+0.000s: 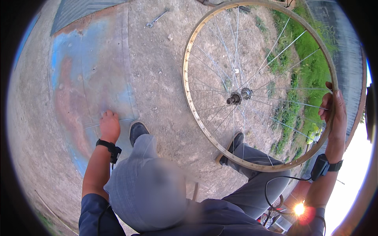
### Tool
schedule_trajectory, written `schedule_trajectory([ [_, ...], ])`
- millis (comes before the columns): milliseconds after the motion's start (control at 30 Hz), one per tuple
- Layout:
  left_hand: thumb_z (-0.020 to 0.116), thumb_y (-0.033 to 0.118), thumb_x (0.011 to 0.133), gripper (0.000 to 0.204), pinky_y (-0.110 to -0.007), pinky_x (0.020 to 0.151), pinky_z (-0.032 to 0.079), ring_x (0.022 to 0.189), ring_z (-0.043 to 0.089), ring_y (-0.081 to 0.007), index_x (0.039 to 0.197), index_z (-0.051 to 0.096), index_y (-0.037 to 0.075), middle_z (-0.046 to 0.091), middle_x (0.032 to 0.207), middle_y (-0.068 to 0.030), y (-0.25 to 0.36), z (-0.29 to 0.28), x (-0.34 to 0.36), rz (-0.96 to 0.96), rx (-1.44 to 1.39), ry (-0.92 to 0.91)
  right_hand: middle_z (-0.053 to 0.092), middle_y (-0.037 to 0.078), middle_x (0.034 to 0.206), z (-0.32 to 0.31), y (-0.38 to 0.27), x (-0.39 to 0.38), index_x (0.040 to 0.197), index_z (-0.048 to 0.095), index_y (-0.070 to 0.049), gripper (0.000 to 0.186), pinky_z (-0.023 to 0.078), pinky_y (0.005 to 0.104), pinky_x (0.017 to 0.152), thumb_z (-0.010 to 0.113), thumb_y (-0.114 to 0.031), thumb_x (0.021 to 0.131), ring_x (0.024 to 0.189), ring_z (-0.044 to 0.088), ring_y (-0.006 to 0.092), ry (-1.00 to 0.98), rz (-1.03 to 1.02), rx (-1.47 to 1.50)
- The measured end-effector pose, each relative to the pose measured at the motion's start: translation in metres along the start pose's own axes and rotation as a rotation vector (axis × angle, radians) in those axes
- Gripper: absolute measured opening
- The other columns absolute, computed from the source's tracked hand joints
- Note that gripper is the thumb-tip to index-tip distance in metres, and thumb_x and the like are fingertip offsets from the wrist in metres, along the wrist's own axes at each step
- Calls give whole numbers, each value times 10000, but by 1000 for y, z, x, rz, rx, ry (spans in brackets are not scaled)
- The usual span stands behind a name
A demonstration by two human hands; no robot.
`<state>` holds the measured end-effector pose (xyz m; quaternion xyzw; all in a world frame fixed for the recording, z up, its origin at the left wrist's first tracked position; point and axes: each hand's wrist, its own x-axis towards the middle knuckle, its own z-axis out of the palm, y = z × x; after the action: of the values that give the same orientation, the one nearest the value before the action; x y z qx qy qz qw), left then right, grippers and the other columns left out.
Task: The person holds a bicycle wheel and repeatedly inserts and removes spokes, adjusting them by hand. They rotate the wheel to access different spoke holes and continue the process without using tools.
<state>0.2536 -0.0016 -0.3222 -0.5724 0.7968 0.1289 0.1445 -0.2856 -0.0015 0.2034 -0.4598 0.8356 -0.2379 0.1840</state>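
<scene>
The wheel (236, 98) is held up at the right, in front of the person's right leg (252, 157), with the right hand (334, 114) grasping its rim (186, 86) at the far side, fingers inside the hoop and thumb along the outside. As far as this view shows, the wheel is partly made up: the hub (246, 93) sits near the middle, spokes (279, 58) run from it to the rim, and no tyre is fitted. Whether every spoke is in place or tight cannot be judged. The wrench (157, 18) lies on the ground, well apart from both hands. The left hand (109, 124) is over the worn blue metal sheet (106, 59), its fingers bent; whether it holds anything or merely leans there cannot be told, since its back hides the palm. Blurred grey cloth (145, 192) covers the lower middle, the rim's top is close to the picture's edge, and glare washes out the lower right corner.
</scene>
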Motion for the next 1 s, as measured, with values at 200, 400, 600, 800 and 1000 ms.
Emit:
schedule_trajectory([
  [200,619,108,916,178,-502,948,510,1122,638,-369,1073,693,68,649,1157,-152,-6,2,-7,-1,-106,7,582,-39,790,7,-4,-3,1452,515,16,515,437,153,457,395,-394,1165,557,586,18,39,19,52],
  [400,648,101,945,166,-518,897,534,1064,676,-396,1107,656,65,695,1119,-188,-15,-7,-15,-115,-363,-42,584,-30,784,12,-15,-11,1452,521,15,517,440,164,468,408,-395,1158,567,594,41,50,56,87],
  [600,650,90,969,226,-498,808,556,935,714,-398,1191,658,47,723,1021,-214,-14,-31,-27,-214,-709,84,572,12,746,4,-23,-14,1411,515,58,500,484,222,473,419,-357,1148,560,600,117,-234,98,522],
  [800,636,122,1008,258,-371,698,542,786,687,-211,1233,711,21,717,903,-112,-24,-94,-41,-364,-1031,153,579,51,750,7,-28,-39,1367,533,75,458,518,248,513,430,-311,1142,577,623,174,-399,81,852],
  [1000,617,181,1047,266,-270,658,472,730,561,-72,1212,736,10,642,842,0,-33,-233,-71,-319,-1137,346,697,113,895,2,-29,-73,1270,618,26,391,587,333,706,448,-294,1122,802,711,245,-504,75,1078],
])
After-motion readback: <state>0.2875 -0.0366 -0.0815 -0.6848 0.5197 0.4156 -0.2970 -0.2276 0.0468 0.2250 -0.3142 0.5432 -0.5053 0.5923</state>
